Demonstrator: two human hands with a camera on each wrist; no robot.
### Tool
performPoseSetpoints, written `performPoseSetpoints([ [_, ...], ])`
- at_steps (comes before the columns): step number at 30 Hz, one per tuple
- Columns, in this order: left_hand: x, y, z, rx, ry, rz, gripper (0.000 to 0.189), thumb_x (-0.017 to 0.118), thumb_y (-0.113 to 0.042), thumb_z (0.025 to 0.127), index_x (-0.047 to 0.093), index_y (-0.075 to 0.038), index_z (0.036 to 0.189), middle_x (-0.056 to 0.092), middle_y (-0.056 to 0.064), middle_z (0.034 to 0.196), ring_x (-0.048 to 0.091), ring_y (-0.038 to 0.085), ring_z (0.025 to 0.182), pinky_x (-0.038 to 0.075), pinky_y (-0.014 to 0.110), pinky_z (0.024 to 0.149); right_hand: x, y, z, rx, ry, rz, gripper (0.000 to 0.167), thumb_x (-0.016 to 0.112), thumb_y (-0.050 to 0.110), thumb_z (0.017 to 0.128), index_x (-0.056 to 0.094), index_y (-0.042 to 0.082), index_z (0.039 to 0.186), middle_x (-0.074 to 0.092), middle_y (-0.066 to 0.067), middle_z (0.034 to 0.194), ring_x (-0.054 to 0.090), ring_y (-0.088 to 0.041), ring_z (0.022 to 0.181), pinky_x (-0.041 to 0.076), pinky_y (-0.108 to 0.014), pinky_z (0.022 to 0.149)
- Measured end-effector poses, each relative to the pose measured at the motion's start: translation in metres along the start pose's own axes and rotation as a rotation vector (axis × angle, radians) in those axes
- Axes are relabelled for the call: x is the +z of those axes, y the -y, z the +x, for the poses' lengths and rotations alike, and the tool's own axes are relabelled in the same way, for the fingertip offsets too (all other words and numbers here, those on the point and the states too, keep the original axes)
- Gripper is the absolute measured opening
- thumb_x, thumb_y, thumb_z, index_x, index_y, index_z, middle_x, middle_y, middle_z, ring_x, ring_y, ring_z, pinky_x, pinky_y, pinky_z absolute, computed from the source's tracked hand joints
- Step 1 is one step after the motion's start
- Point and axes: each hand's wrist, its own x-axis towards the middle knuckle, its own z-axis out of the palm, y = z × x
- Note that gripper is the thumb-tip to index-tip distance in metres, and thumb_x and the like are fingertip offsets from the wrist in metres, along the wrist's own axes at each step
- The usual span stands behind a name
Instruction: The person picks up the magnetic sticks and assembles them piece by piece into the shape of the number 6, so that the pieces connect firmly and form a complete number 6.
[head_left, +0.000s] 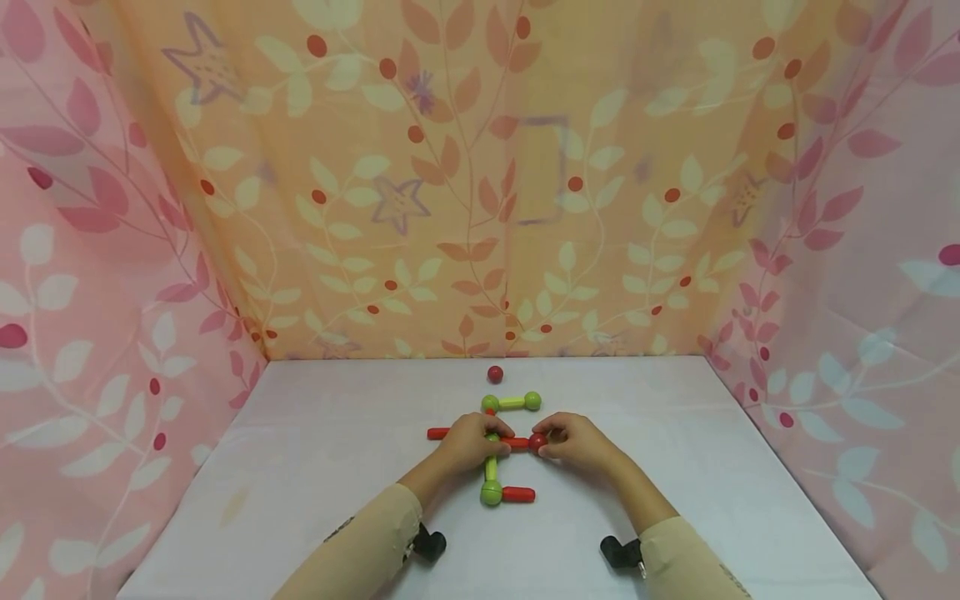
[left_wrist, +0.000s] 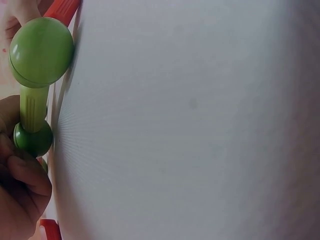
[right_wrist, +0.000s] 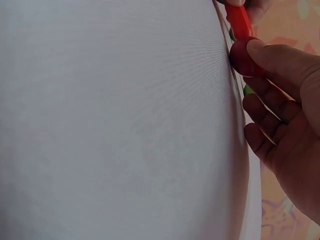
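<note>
My left hand pinches a red rod close to the middle green ball, partly covering that ball. At the rod's right end, the thumb and fingers of my right hand hold a red ball against it. The rod and ball belong to a flat toy frame of balls and rods. A light green rod runs from the middle ball to a near green ball, which carries another red rod. Left of my left hand, a further red rod sticks out.
Beyond my hands, a far green ball joins a light green rod ending in another green ball. A loose red ball lies near the back edge of the white table. Patterned curtains stand around three sides.
</note>
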Motion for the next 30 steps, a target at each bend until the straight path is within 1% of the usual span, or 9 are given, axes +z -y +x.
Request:
performPoseSetpoints([
  [8,0.000,-0.001,-0.001,0.001,0.009,0.008,0.017,0.074,-0.032,0.075,0.070,-0.032,0.092,0.062,-0.014,0.089,0.049,0.012,0.088,0.042,0.029,0.071,0.002,-0.002,-0.001,0.007,-0.002,-0.005,0.031,0.074,0.029,0.076,0.064,0.025,0.106,0.060,0.008,0.096,0.053,-0.016,0.090,0.043,-0.034,0.079],
  [10,-0.002,-0.002,-0.001,-0.006,0.019,0.002,0.018,0.074,-0.032,0.075,0.070,-0.031,0.093,0.061,-0.014,0.089,0.050,0.013,0.087,0.044,0.028,0.068,0.003,-0.002,-0.001,0.007,-0.005,-0.010,0.032,0.073,0.030,0.077,0.064,0.024,0.106,0.060,0.008,0.096,0.052,-0.016,0.090,0.043,-0.034,0.080],
  [13,-0.008,-0.004,-0.002,-0.012,0.018,-0.001,0.020,0.073,-0.033,0.076,0.070,-0.029,0.096,0.060,-0.015,0.089,0.050,0.013,0.089,0.045,0.030,0.070,0.003,-0.002,-0.002,0.007,-0.010,-0.013,0.032,0.073,0.030,0.077,0.064,0.025,0.107,0.059,0.009,0.096,0.052,-0.015,0.091,0.043,-0.035,0.081],
  [16,-0.018,-0.004,-0.004,-0.008,-0.013,0.009,0.022,0.073,-0.034,0.077,0.070,-0.028,0.098,0.060,-0.015,0.092,0.050,0.015,0.097,0.044,0.037,0.081,0.003,-0.001,-0.003,0.008,-0.014,-0.014,0.032,0.073,0.031,0.077,0.064,0.025,0.107,0.059,0.009,0.096,0.052,-0.015,0.091,0.043,-0.035,0.081],
  [18,-0.027,-0.004,-0.006,0.003,-0.040,0.016,0.022,0.072,-0.033,0.077,0.069,-0.026,0.098,0.061,-0.014,0.095,0.050,0.015,0.104,0.040,0.042,0.089,0.003,-0.001,-0.003,0.015,-0.015,-0.010,0.032,0.074,0.030,0.076,0.064,0.026,0.106,0.059,0.010,0.096,0.052,-0.015,0.091,0.043,-0.034,0.082],
  [20,-0.037,-0.003,-0.009,0.018,-0.061,0.021,0.023,0.072,-0.032,0.078,0.069,-0.024,0.100,0.063,-0.012,0.097,0.050,0.018,0.109,0.037,0.047,0.093,0.002,0.000,-0.003,0.019,-0.016,-0.009,0.031,0.074,0.030,0.076,0.064,0.026,0.106,0.059,0.009,0.096,0.052,-0.015,0.091,0.043,-0.034,0.082],
  [23,-0.052,0.002,-0.015,0.034,-0.083,0.040,0.024,0.071,-0.032,0.079,0.068,-0.024,0.102,0.063,-0.013,0.098,0.051,0.021,0.111,0.038,0.046,0.093,0.002,0.000,-0.003,0.019,-0.013,-0.011,0.031,0.074,0.029,0.076,0.064,0.026,0.106,0.059,0.009,0.095,0.051,-0.015,0.091,0.043,-0.035,0.081],
  [26,-0.065,0.011,-0.021,0.027,-0.095,0.040,0.025,0.070,-0.032,0.079,0.067,-0.026,0.103,0.062,-0.014,0.099,0.054,0.022,0.106,0.043,0.042,0.088,0.002,-0.001,-0.002,0.019,-0.010,-0.011,0.032,0.074,0.030,0.076,0.064,0.025,0.106,0.059,0.010,0.096,0.051,-0.015,0.091,0.043,-0.034,0.081],
  [30,-0.078,0.026,-0.028,0.024,-0.112,0.044,0.026,0.071,-0.030,0.078,0.068,-0.023,0.103,0.062,-0.014,0.099,0.054,0.020,0.106,0.041,0.044,0.092,0.002,-0.002,-0.002,0.013,-0.006,-0.008,0.033,0.073,0.031,0.076,0.064,0.025,0.107,0.059,0.011,0.097,0.052,-0.015,0.092,0.043,-0.033,0.082],
])
